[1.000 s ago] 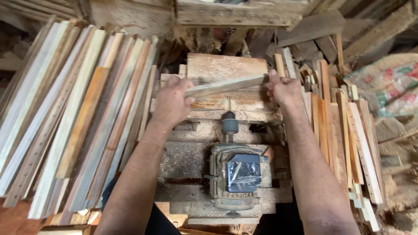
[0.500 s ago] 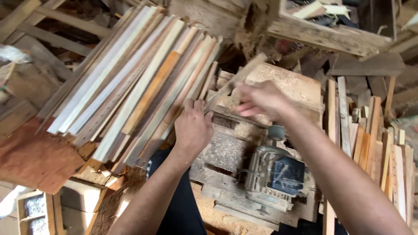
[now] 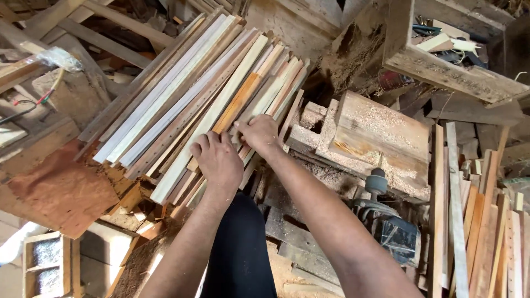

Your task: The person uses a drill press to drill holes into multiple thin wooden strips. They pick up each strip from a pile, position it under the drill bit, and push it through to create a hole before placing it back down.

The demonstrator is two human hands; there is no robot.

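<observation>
A: What lies around the hands?

B: To the right stands a wooden block [image 3: 381,132] dusted with sawdust, part of a rough bench. Below it sits an electric motor [image 3: 395,234], dark and dirty, with a grey pulley [image 3: 377,181] on its shaft. Further right, more strips of wood [image 3: 475,221] lie side by side. At the top right is a wooden crate [image 3: 441,69] holding odd bits. On the left lies a reddish board [image 3: 61,190], and in the bottom left corner a small wooden box [image 3: 47,265].

A: Anything in the way?

B: The right forearm crosses in front of the bench and hides part of it. The left hand covers the near ends of a few slats.

A: And the slats themselves?

B: The stack of slats [image 3: 182,105] is a fan of long, thin strips leaning from lower left to upper right, left of the bench. Colours vary: pale, grey, one orange. One grey slat carries a row of small holes.

A: What are the hands doing?

B: The left hand [image 3: 218,160] rests on the lower ends of the slats, fingers curled over them. The right hand [image 3: 258,132] lies just beside it on the stack's right edge, fingers bent and pressing on a pale slat. Whether either truly grips a slat, I cannot tell.
</observation>
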